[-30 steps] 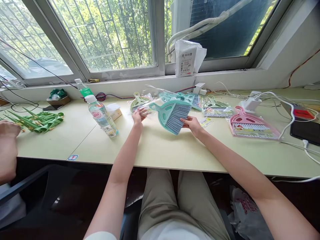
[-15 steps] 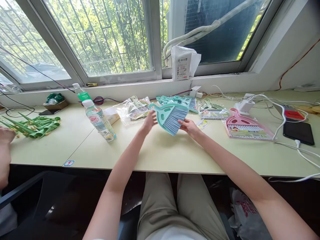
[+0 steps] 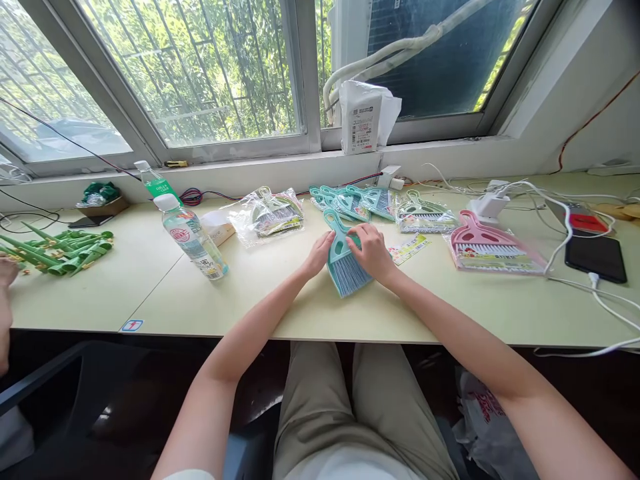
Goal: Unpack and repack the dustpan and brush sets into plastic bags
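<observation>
A teal brush and dustpan set (image 3: 349, 273) stands over the table in front of me, its handle up and its grey bristles pointing down. My left hand (image 3: 320, 253) grips its left edge near the handle. Across its right side lies my right hand (image 3: 371, 252), fingers curled on the front below the handle. Behind my right hand a yellow printed card (image 3: 411, 248) is flat on the table. More teal brush sets (image 3: 341, 202) lie behind, beside a green one in clear wrapping (image 3: 425, 215).
Two bottles (image 3: 193, 239) lean at the left, beside a wrapped green set (image 3: 275, 212). A pink set (image 3: 493, 252), phone (image 3: 596, 257) and white cables are on the right. Green bundled strips (image 3: 65, 250) lie far left, near another person's hand (image 3: 7, 270).
The teal set has turned so that its handle points up and has come slightly nearer. My right hand has moved from the bristle edge to its front; my left hand has moved right and down.
</observation>
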`<state>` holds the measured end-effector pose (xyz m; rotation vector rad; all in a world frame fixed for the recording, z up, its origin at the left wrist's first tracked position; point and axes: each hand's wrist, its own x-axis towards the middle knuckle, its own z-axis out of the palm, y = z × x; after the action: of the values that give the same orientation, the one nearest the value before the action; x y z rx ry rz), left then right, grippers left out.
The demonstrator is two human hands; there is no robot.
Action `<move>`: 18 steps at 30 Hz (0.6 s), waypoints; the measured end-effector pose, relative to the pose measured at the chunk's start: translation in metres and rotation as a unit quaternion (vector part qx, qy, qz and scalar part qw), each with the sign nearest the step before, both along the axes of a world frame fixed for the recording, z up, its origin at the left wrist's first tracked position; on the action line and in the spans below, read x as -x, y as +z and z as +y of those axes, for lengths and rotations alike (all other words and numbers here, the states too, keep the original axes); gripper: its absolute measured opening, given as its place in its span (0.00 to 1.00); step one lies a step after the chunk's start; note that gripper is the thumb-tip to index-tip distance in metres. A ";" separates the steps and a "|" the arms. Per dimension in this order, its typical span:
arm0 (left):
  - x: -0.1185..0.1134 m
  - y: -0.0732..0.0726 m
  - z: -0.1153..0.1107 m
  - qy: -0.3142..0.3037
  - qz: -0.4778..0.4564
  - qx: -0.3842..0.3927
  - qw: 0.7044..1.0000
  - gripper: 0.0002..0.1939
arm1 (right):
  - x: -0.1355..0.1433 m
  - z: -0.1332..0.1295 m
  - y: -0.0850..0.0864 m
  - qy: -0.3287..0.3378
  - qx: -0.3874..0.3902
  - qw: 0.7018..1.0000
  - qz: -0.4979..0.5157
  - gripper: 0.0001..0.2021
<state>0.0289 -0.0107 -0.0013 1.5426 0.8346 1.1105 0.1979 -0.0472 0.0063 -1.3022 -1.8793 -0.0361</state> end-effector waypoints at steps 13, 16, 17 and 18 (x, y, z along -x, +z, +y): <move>0.002 -0.005 0.004 -0.004 0.052 -0.024 0.998 0.24 | 0.006 0.006 -0.011 -0.044 0.025 0.998 -0.042 0.15; 0.001 -0.010 0.011 -0.057 0.082 -0.007 0.995 0.23 | 0.002 0.009 -0.013 -0.064 0.068 0.995 0.022 0.17; 0.002 -0.011 0.014 -0.061 0.094 -0.007 0.994 0.22 | -0.001 0.009 -0.012 -0.055 0.081 0.994 0.044 0.18; 0.005 -0.012 0.018 -0.048 0.106 -0.010 0.993 0.20 | -0.005 0.009 -0.010 -0.043 0.089 0.993 0.058 0.18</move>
<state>0.0243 0.0078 -0.0137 1.7207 0.8812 0.8986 0.2033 -0.0381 -0.0032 -1.4726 -1.7586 0.1631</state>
